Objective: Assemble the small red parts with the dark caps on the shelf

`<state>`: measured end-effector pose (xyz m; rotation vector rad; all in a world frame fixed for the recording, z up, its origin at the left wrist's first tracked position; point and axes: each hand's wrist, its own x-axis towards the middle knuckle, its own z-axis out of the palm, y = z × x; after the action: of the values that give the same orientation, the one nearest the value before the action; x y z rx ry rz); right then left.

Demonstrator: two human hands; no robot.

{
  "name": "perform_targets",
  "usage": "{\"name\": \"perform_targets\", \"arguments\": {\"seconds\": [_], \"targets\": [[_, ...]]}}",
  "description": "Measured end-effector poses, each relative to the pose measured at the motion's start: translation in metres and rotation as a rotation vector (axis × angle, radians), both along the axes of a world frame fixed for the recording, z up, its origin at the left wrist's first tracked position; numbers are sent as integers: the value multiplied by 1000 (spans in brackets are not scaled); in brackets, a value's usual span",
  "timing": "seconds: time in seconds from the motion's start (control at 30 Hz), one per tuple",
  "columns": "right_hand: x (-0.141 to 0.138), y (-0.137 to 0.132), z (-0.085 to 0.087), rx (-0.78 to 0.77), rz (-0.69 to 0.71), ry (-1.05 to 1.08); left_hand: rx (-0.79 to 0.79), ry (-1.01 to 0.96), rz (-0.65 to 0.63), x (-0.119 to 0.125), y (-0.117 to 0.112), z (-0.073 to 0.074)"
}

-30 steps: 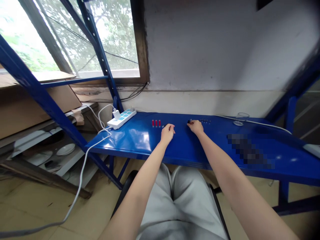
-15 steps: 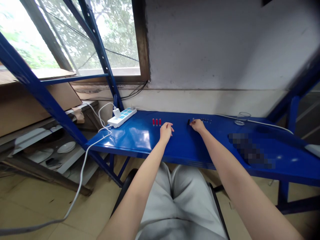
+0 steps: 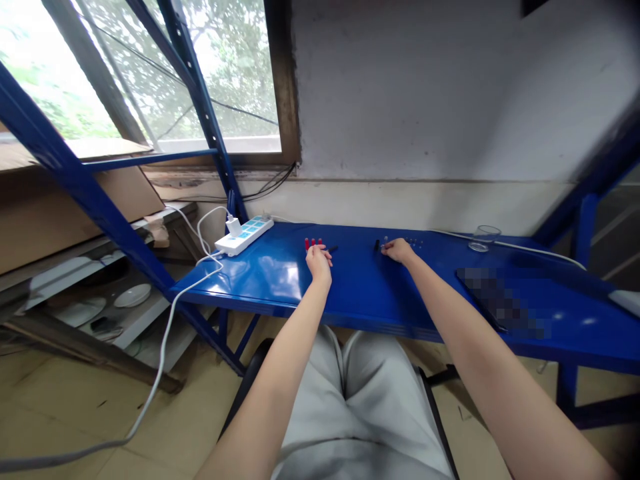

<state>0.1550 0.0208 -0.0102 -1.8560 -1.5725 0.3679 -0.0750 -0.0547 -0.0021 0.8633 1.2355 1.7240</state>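
My left hand (image 3: pixel 319 257) rests far out on the blue metal table (image 3: pixel 280 280), its fingers curled right next to three small red pieces (image 3: pixel 311 244) standing in a row. A small dark piece (image 3: pixel 333 249) lies just right of that hand. My right hand (image 3: pixel 397 250) sits further right with fingers bent, close to a short black piece (image 3: pixel 377 245) and a row of tiny dark dots (image 3: pixel 413 240). Whether either hand pinches anything is too small to make out.
A white power strip (image 3: pixel 243 235) with a plugged charger and white cable lies at the table's back left. A clear glass (image 3: pixel 483 237) stands at the back right, a flat dark item (image 3: pixel 493 297) to the right. Blue shelf frames flank the table; plates sit on a low shelf at left.
My left hand has slid left, up to the red pieces, uncovering the small dark piece. The right hand has barely moved.
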Motion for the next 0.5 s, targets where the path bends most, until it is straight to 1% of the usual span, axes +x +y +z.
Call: {"name": "perform_targets", "arguments": {"seconds": [0.1, 0.17, 0.23, 0.3, 0.37, 0.4, 0.43, 0.5], "targets": [[4, -8, 8, -124, 3, -6, 28, 92, 39, 0, 0, -2], [5, -17, 15, -189, 12, -18, 67, 218, 74, 1, -1, -3], [1, -28, 24, -217, 14, -42, 128, 444, 80, 4, -2, -5], [-9, -44, 31, -213, 1, -93, 207, 757, 23, 8, -3, -8], [-23, -60, 35, -152, 1, -81, 262, 1047, -55, 14, -4, -11], [-30, -68, 34, -89, 6, -84, 267, 1155, -79, 17, -4, -13], [-37, -76, 33, -22, 20, -93, 255, 1235, -91, 20, -4, -15], [-49, -89, 27, 143, 64, -109, 206, 1335, -95, 24, -4, -18]]}}
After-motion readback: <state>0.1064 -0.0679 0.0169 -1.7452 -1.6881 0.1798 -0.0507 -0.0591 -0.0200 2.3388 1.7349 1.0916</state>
